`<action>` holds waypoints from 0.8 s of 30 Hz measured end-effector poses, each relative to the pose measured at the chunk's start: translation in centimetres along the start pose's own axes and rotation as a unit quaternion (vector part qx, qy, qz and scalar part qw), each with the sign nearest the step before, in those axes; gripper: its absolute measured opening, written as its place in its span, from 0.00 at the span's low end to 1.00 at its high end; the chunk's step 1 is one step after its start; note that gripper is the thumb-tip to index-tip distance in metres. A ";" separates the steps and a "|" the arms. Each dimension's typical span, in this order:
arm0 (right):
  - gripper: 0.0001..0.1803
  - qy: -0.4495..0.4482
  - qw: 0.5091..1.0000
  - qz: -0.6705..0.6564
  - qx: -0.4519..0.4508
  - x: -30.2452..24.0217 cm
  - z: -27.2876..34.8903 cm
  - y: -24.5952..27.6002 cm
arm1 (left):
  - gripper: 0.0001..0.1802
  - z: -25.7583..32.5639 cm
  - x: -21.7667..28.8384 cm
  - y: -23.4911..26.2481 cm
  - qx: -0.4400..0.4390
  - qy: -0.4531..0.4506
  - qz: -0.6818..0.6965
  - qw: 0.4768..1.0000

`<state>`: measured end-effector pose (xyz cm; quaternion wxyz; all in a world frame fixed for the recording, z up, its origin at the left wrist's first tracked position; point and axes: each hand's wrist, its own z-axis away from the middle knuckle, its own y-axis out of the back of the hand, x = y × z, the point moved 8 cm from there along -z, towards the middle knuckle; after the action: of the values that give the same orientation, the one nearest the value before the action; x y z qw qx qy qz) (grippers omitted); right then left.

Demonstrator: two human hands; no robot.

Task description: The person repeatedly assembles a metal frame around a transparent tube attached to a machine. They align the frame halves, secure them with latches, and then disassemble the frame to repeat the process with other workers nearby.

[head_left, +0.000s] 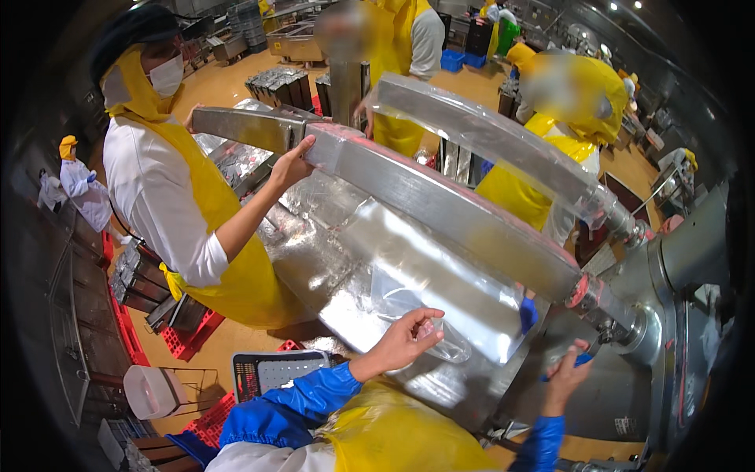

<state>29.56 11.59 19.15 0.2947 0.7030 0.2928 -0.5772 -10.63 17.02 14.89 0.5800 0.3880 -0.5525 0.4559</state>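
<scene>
At the left of the view, a co-worker in a white long-sleeved shirt and yellow apron (212,212) stands beside the machine. This co-worker's hand (292,164) rests on the upper end of the long square-section stainless steel bar wrapped in clear film (440,208).

The person's left hand (405,338), coming out of a blue sleeve (295,401), is at the lower front of the machine. Its fingers (425,316) are loosely curled and half open, pinching a loose fold of the transparent, glossy plastic film (429,303) that drapes from the bar down over the silvery foil-covered body below (330,259).

The film looks thin, light and limp. It should stretch and tear under a sharp pull, and its gloss suggests a slippery surface. A gathered edge or fold, as pinched now, is judged the safest hold; a flat palm would likely slide.

The wrapped bar looks rigid and heavy. Its long axis runs diagonally from upper left, near the co-worker's hand, to lower right, where it meets a round metal hub (605,303). A second film-covered steel bar (487,138) lies above it on nearly the same slope.

At the right, the person's right hand (568,370) is raised against the grey metal machine housing (621,393), fingers extended upward, close to a small blue object (582,359). Whether it grips that object cannot be told.

Red plastic crates (189,334) and a perforated grey tray (279,370) sit on the tan floor below.
</scene>
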 end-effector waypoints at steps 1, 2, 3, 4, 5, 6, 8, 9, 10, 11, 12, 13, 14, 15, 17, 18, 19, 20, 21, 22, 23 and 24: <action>0.08 -0.046 0.977 -0.206 0.016 0.2 1.2 -2.9 | 0.26 -0.3 -0.2 -0.3 -0.003 -0.021 0.021 1.000; 0.07 -0.030 0.963 -0.267 0.021 -1.8 1.8 -6.1 | 0.26 0.0 -0.2 -0.6 -0.004 -0.013 0.028 1.000; 0.07 -0.035 0.964 -0.264 0.017 -1.6 2.1 -5.9 | 0.26 0.1 -0.1 -1.1 -0.005 -0.005 0.035 0.999; 0.07 -0.030 0.963 -0.269 0.016 -1.6 1.9 -5.9 | 0.26 -0.2 0.8 -1.2 -0.009 -0.007 0.036 0.999; 0.07 -0.032 0.971 -0.235 -0.010 -0.7 1.3 -4.6 | 0.25 0.1 2.4 -1.5 -0.012 -0.010 -0.007 1.000; 0.07 -0.034 0.979 -0.196 -0.038 0.3 0.7 -2.6 | 0.24 -0.2 2.4 -1.7 -0.013 -0.018 0.009 1.000; 0.08 -0.035 0.987 -0.149 -0.049 0.8 0.3 -0.9 | 0.23 -0.8 1.3 -2.9 -0.019 -0.027 0.041 0.999; 0.09 -0.029 0.987 -0.150 -0.053 0.3 0.4 -1.5 | 0.23 -1.3 0.9 -3.4 -0.014 -0.034 0.055 0.998; 0.10 -0.022 0.987 -0.151 -0.057 -0.1 0.5 -1.9 | 0.23 -1.4 0.4 -4.3 -0.024 -0.029 0.048 0.998; 0.14 -0.013 0.985 -0.141 -0.097 -0.8 0.7 -2.4 | 0.23 -1.3 0.3 -5.0 -0.030 -0.021 0.039 0.999; 0.16 -0.031 0.977 -0.191 -0.091 -1.0 0.9 -2.5 | 0.24 -1.2 0.3 -5.8 -0.040 -0.014 0.030 0.999; 0.19 -0.048 0.966 -0.241 -0.085 -1.2 0.9 -2.7 | 0.24 -1.0 0.2 -6.6 -0.045 -0.007 0.014 0.999; 0.24 -0.058 0.950 -0.275 -0.133 -0.4 0.3 -2.3 | 0.25 -0.7 0.2 -7.2 -0.048 -0.001 -0.005 0.999; 0.30 -0.070 0.933 -0.305 -0.179 0.5 -0.1 -1.8 | 0.25 -0.5 0.0 -7.8 -0.052 0.004 -0.022 0.998; 0.30 -0.159 0.927 -0.272 -0.202 12.3 -1.5 1.5 | 0.26 -0.2 -1.8 -8.8 -0.038 -0.002 -0.041 0.998; 0.30 -0.202 0.922 -0.254 -0.211 18.1 -2.1 3.4 | 0.26 -0.1 -2.9 -9.3 -0.030 -0.007 -0.049 0.998; 0.25 -0.164 0.923 -0.209 -0.278 19.0 0.2 0.9 | 0.27 0.3 -3.7 -9.4 -0.029 -0.003 -0.088 0.996; 0.20 -0.117 0.921 -0.163 -0.335 19.6 2.7 -1.0 | 0.27 0.7 -4.3 -9.9 -0.027 0.011 -0.089 0.996; 0.15 -0.121 0.905 -0.122 -0.389 18.8 5.8 -3.7 | 0.27 1.4 -4.8 -10.2 -0.021 0.028 -0.092 0.995; 0.11 -0.122 0.886 -0.083 -0.440 17.2 8.8 -5.9 | 0.27 2.0 -5.4 -10.2 -0.017 0.044 -0.096 0.994; 0.12 -0.153 0.869 -0.065 -0.466 16.8 10.8 -7.5 | 0.27 2.3 -5.4 -10.1 -0.012 0.036 -0.107 0.994; 0.14 -0.185 0.850 -0.047 -0.491 16.9 12.4 -8.7 | 0.27 2.5 -5.5 -9.7 0.001 0.030 -0.113 0.993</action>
<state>17.82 9.12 -0.10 0.6225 0.3325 0.5110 -0.4907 -1.90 11.31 10.21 0.6439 0.4341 -0.4871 0.3996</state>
